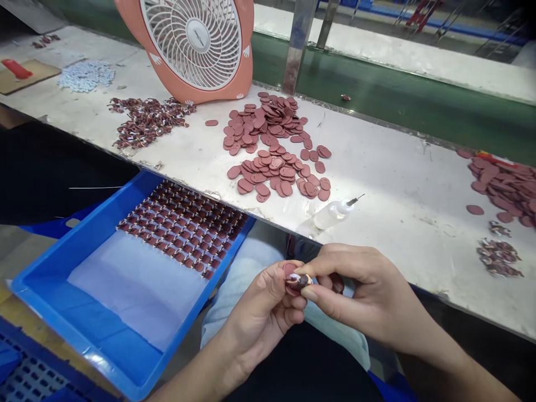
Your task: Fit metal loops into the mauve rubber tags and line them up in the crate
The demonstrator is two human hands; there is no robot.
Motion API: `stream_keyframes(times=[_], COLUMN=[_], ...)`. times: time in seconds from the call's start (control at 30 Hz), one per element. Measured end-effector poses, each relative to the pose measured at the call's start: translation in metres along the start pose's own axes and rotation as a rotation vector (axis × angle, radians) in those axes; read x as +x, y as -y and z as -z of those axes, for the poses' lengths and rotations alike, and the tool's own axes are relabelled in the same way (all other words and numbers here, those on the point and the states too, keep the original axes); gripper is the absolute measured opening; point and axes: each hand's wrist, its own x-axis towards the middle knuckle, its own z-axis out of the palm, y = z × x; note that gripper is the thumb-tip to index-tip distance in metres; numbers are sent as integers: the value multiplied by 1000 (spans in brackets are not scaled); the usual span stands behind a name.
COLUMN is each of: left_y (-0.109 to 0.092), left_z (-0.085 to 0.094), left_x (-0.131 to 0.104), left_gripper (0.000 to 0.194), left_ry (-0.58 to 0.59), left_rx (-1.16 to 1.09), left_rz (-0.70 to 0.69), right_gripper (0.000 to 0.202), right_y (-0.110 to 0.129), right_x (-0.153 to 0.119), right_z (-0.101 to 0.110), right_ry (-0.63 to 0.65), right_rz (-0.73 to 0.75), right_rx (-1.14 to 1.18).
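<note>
Head view: both hands meet over the lap, just below the near edge of the workbench (377,167). Left hand (262,312) is curled, thumb and forefinger pinching a small reddish-brown oval piece (290,270). Right hand (355,285) pinches a tiny dark-and-white part (300,280) between thumb and forefinger, pressed against that oval piece. Fingertips of both hands touch there.

Blue tray (46,290) sits to the left, tilted against the bench edge, lined with a pale sheet; its far end holds neat rows of small dark assembled pieces (184,226). On the bench straight ahead: a loose pile of reddish-brown ovals (272,148), with a small clear squeeze bottle (335,212) with needle tip lying just in front of it, well clear of the hands. Left of the ovals is a heap of small dark parts (146,120), behind it an orange desk fan (196,44). Far right: another oval pile (506,187) and a small cluster of dark parts (498,257).
</note>
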Motion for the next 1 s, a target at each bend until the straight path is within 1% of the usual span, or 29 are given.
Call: stream_keyframes(times=[0.1, 0.33, 0.43, 0.53, 0.63, 0.7, 0.73, 0.77, 0.83, 0.87, 0.9, 0.93, 0.97, 1.0], left_y=[-1, -4, -4, -5, -7, -10, -12, -13, -18, -20, -23, -26, -29, -32], left_z=[0, 1, 1, 2, 2, 1, 1, 1, 1, 2, 3, 5, 8, 10], left_x=[1, 2, 3, 5, 9, 11, 12, 13, 14, 14, 15, 15, 15, 15], left_gripper=[23, 26, 26, 28, 28, 30, 33, 36, 39, 38, 37, 35, 34, 32], left_ry=[20, 15, 30, 66, 67, 44, 32, 24, 14, 11, 11, 10, 13, 18], left_rx=[7, 26, 38, 69, 89, 88, 85, 82, 82, 81, 80, 76, 69, 62], left_rz=[-5, -9, -14, -24, -32, -20, -12, -4, -4, -9, -14, -15, -18, -23], right_gripper=[10, 10, 11, 17, 22, 34, 39, 39, 29, 21, 18, 23, 28, 29], right_y=[0, 2, 2, 1, 1, 4, 6, 7, 9, 7, 3, -3, -12, -24], right_x=[0, 5, 8, 9, 7, 3, 1, 0, 3, 9, 18, 30, 45, 61], right_z=[1, 5, 6, 5, 9, 18, 26, 37, 66, 85, 105, 127, 150, 172], right_ry=[-6, 18, 16, -7, -23, -69, -112, -174, -373, -492, -630, -737, -788, -812], right_rz=[9, 1, 12, 16, 22, 56, 75, 93, 88, 65, 22, -33, -74, -118], right_rx=[3, -11, -21, -28, -22, -45, -81, -137, -295, -380, -451, -495, -525, -556])
